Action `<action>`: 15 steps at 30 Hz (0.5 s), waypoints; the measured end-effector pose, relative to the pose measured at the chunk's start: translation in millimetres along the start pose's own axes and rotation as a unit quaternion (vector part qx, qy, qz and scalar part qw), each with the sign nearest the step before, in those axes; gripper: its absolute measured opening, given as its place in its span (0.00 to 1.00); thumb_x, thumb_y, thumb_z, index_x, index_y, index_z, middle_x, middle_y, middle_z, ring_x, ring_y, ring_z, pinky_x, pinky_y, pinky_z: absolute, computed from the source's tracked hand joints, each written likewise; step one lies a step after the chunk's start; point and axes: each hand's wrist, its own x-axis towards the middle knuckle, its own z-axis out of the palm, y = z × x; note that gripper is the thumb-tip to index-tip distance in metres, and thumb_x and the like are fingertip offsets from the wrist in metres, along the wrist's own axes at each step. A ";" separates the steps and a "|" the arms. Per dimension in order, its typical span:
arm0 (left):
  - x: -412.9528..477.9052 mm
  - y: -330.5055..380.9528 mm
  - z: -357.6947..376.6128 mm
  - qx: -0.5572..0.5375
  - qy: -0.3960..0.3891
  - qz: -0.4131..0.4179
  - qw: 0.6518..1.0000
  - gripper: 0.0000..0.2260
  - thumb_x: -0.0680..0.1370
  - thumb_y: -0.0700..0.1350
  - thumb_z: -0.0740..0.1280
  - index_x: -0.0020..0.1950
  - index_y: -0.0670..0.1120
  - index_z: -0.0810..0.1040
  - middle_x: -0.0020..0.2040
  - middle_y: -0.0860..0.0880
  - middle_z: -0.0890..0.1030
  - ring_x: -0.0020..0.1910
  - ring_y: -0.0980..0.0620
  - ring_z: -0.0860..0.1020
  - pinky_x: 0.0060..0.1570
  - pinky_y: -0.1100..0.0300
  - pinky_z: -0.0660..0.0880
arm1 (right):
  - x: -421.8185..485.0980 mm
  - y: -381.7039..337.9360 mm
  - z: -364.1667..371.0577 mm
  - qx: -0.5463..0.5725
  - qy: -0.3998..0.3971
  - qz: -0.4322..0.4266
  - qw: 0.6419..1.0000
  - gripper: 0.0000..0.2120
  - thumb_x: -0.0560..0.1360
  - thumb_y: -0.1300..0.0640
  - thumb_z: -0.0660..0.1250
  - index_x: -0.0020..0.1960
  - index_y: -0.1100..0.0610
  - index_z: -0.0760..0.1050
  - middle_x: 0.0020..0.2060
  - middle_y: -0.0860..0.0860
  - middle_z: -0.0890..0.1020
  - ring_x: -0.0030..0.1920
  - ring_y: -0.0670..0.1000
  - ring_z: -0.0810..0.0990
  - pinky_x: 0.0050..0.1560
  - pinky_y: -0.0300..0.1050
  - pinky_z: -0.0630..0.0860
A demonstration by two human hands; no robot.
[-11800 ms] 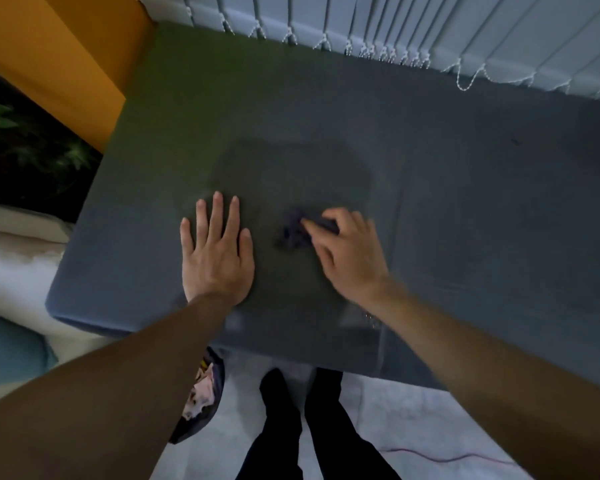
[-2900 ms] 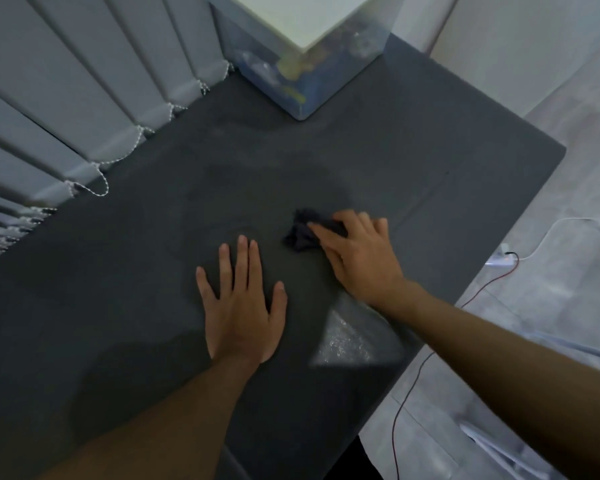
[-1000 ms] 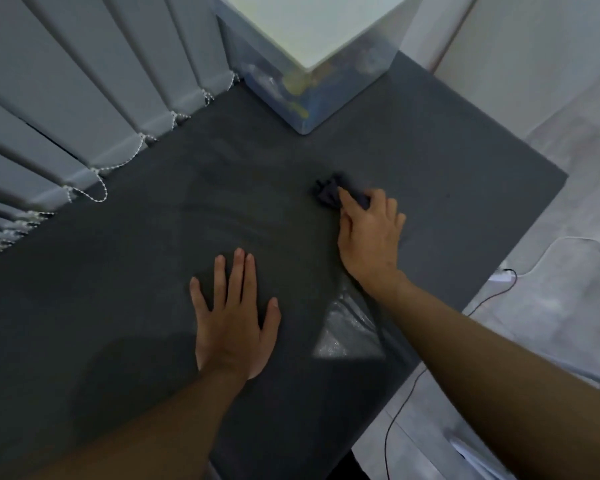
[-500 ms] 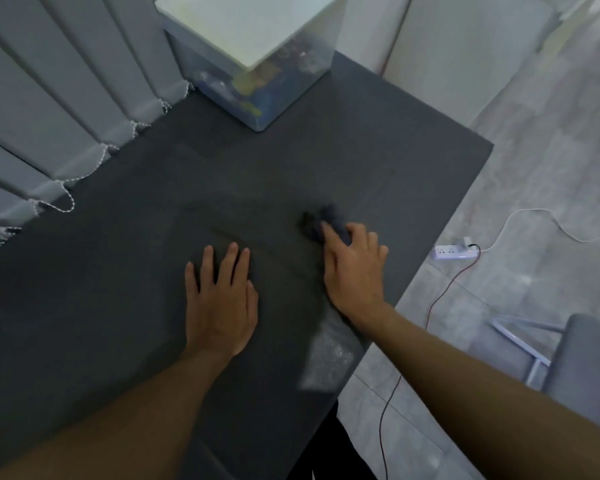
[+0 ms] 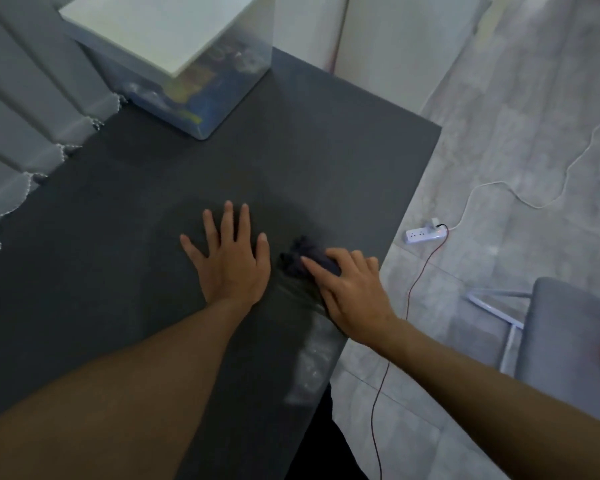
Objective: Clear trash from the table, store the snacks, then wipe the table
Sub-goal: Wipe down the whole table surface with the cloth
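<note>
Right now my left grip (image 5: pixel 231 271) lies flat on the dark grey tabletop (image 5: pixel 326 150), fingers straight and spread, holding nothing. Just beside it, my right grip (image 5: pixel 355 292) has its fingers bent over a crumpled dark blue cloth (image 5: pixel 300 259), pressing it down close to the tabletop's right edge. A clear plastic storage box with a white lid (image 5: pixel 229 95) stands at the far corner, colourful packets inside. A white power strip (image 5: pixel 425 233) lies on the floor.

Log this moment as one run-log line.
stage: wipe | right hand: grips dark cloth on table | left hand: flat on table | clear lidded box: far corner
</note>
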 end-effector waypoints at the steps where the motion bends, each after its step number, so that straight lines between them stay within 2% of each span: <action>1: -0.2 1.4 2.3 0.018 0.000 -0.002 1.000 0.28 0.83 0.60 0.44 0.83 0.55 0.45 0.83 0.53 0.45 0.82 0.44 0.40 0.74 0.29 0.41 | 2.5 12.2 -4.5 -0.004 -0.015 -0.042 0.999 0.20 0.81 0.50 0.58 0.72 0.45 0.70 0.61 0.53 0.74 0.53 0.55 0.72 0.50 0.52 0.67; 3: -0.3 2.3 4.4 0.036 -0.002 -0.002 0.999 0.29 0.82 0.61 0.41 0.82 0.55 0.42 0.83 0.53 0.43 0.81 0.44 0.39 0.73 0.27 0.42 | 17.2 38.6 -8.1 -0.031 -0.021 -0.063 0.997 0.19 0.81 0.49 0.58 0.72 0.43 0.71 0.60 0.53 0.75 0.53 0.55 0.73 0.50 0.52 0.65; 4: 0.4 2.7 4.5 0.039 -0.004 -0.002 0.999 0.29 0.82 0.62 0.40 0.82 0.56 0.41 0.83 0.53 0.43 0.81 0.43 0.39 0.72 0.27 0.42 | 27.7 50.6 -7.2 -0.040 -0.007 -0.035 0.999 0.19 0.81 0.49 0.58 0.71 0.43 0.71 0.60 0.54 0.74 0.53 0.56 0.73 0.50 0.52 0.65; 6: 1.3 3.5 4.7 0.043 -0.005 -0.005 0.999 0.29 0.82 0.63 0.40 0.82 0.56 0.40 0.83 0.53 0.42 0.81 0.42 0.39 0.72 0.26 0.41 | 49.8 69.3 -7.0 -0.028 0.044 0.102 0.993 0.19 0.81 0.49 0.57 0.70 0.44 0.73 0.59 0.55 0.73 0.56 0.58 0.72 0.53 0.52 0.64; 8: 1.8 4.1 5.1 0.050 -0.006 -0.004 0.999 0.30 0.81 0.63 0.40 0.82 0.57 0.40 0.83 0.52 0.42 0.81 0.42 0.39 0.72 0.26 0.41 | 66.4 75.1 -2.3 0.019 0.087 0.279 0.956 0.18 0.81 0.52 0.59 0.69 0.46 0.74 0.60 0.55 0.72 0.58 0.59 0.70 0.54 0.49 0.58; 9: 1.7 4.0 5.5 0.053 -0.008 -0.004 0.999 0.30 0.81 0.63 0.40 0.82 0.57 0.39 0.83 0.52 0.42 0.81 0.42 0.39 0.72 0.26 0.41 | 70.0 69.3 -0.1 0.031 0.092 0.326 0.940 0.18 0.80 0.53 0.60 0.69 0.46 0.74 0.60 0.55 0.72 0.59 0.59 0.69 0.53 0.48 0.56; 10: 1.7 3.5 5.7 0.054 -0.010 -0.005 0.998 0.30 0.81 0.63 0.40 0.82 0.57 0.39 0.83 0.53 0.41 0.81 0.42 0.38 0.72 0.26 0.41 | 70.1 58.6 1.7 0.027 0.091 0.326 0.941 0.18 0.80 0.53 0.59 0.69 0.47 0.74 0.60 0.55 0.72 0.58 0.59 0.69 0.53 0.49 0.57; 11: 2.2 3.0 6.1 0.053 -0.011 -0.005 0.998 0.30 0.81 0.63 0.40 0.82 0.57 0.39 0.83 0.53 0.41 0.81 0.42 0.38 0.72 0.26 0.41 | 66.5 45.5 2.5 0.020 0.084 0.289 0.953 0.18 0.80 0.52 0.59 0.69 0.47 0.74 0.59 0.55 0.72 0.57 0.58 0.70 0.53 0.50 0.59; 13: 3.3 2.3 7.1 0.054 -0.011 -0.005 0.998 0.30 0.81 0.64 0.40 0.82 0.57 0.39 0.83 0.53 0.41 0.81 0.42 0.38 0.72 0.26 0.42 | 53.2 27.0 2.6 0.010 0.050 0.154 0.987 0.19 0.80 0.50 0.58 0.69 0.46 0.74 0.60 0.54 0.74 0.55 0.56 0.71 0.51 0.51 0.63; 15: 3.7 2.3 7.9 0.057 -0.011 -0.006 0.998 0.30 0.81 0.64 0.39 0.82 0.57 0.38 0.83 0.53 0.41 0.81 0.42 0.38 0.72 0.26 0.42 | 50.6 32.1 -2.4 0.004 0.010 0.033 0.999 0.19 0.81 0.49 0.56 0.70 0.45 0.73 0.60 0.53 0.75 0.54 0.55 0.72 0.50 0.52 0.64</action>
